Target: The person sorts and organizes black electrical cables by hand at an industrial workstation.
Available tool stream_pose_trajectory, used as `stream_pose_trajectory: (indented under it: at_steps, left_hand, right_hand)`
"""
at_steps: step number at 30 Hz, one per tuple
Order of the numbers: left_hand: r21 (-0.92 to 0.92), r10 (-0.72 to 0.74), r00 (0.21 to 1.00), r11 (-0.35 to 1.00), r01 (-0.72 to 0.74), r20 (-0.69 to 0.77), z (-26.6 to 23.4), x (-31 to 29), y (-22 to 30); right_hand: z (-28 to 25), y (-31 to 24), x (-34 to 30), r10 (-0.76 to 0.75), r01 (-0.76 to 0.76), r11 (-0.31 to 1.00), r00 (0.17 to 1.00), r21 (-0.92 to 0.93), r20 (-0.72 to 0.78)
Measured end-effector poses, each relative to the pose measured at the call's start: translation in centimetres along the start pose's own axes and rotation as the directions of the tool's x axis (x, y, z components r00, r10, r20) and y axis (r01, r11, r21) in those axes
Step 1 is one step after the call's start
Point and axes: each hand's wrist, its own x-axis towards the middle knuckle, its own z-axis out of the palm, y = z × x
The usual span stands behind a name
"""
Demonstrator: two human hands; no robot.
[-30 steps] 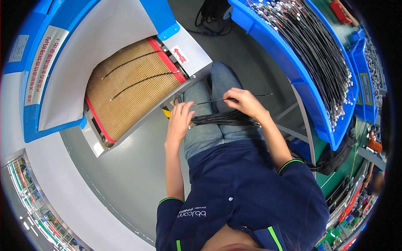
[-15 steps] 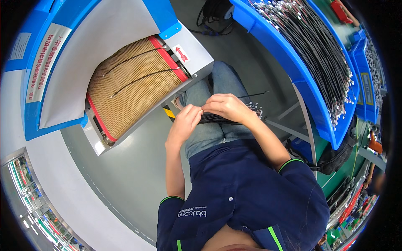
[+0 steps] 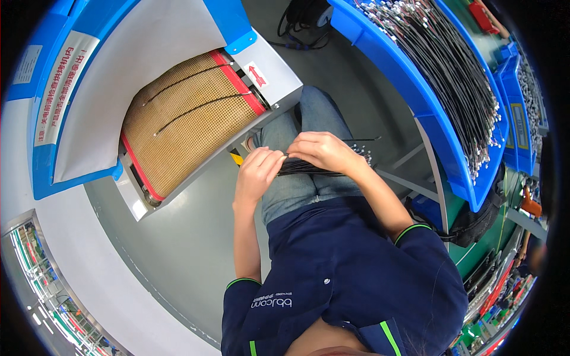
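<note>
Above my lap, my left hand and my right hand meet fingertip to fingertip, both closed in a pinch on a thin black cable. One length of this cable sticks out to the right past my right hand; the end between my fingers is mostly covered. Across my thighs lies a bundle of black cables, its pale connector ends showing beyond my right wrist. To the left, two single black cables, an upper one and a lower one, rest apart on a brown mesh conveyor belt.
A blue-and-white machine hood covers the belt's far side. On my right, a large blue bin holds many black cables with white connectors. Smaller blue bins stand beyond it. A dark cable coil sits on the floor ahead.
The two cables on the belt have shifted slightly left, toward the hood. My left hand has moved a little left, and the cable's free end at right hangs slightly lower.
</note>
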Motion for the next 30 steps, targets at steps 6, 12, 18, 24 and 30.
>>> stream_pose_trajectory:
  at_steps: [6, 12, 18, 24, 30]
  left_hand:
    - [-0.006, 0.005, 0.998, 1.0, -0.006, -0.062, 0.2, 0.6, 1.3]
    - [-0.074, -0.021, 0.997, 0.997, 0.016, -0.074, 0.3, 0.3, 1.1]
    - [-0.096, -0.029, 0.993, 0.995, 0.018, -0.113, 0.4, 0.4, 1.0]
    - [-0.086, -0.048, 0.991, 0.996, 0.037, -0.129, 0.5, 0.3, 0.8]
    - [0.03, -0.136, 0.978, 0.989, 0.142, -0.159, -1.7, -0.8, -1.0]
  right_hand:
    - [-0.1, 0.0, 0.0, 0.076, -0.077, 0.994, 0.997, 0.073, 0.019]
    - [0.0, -0.5, 0.1, 0.173, -0.174, 0.969, 0.985, 0.173, 0.018]
    - [-0.5, 0.3, -0.4, 0.204, -0.205, 0.968, 0.979, 0.143, 0.021]
    - [-0.4, 0.0, -0.1, 0.195, -0.194, 0.968, 0.981, 0.161, 0.011]
    - [-3.0, 0.8, -0.7, 0.229, -0.233, 0.968, 0.972, 0.088, 0.051]
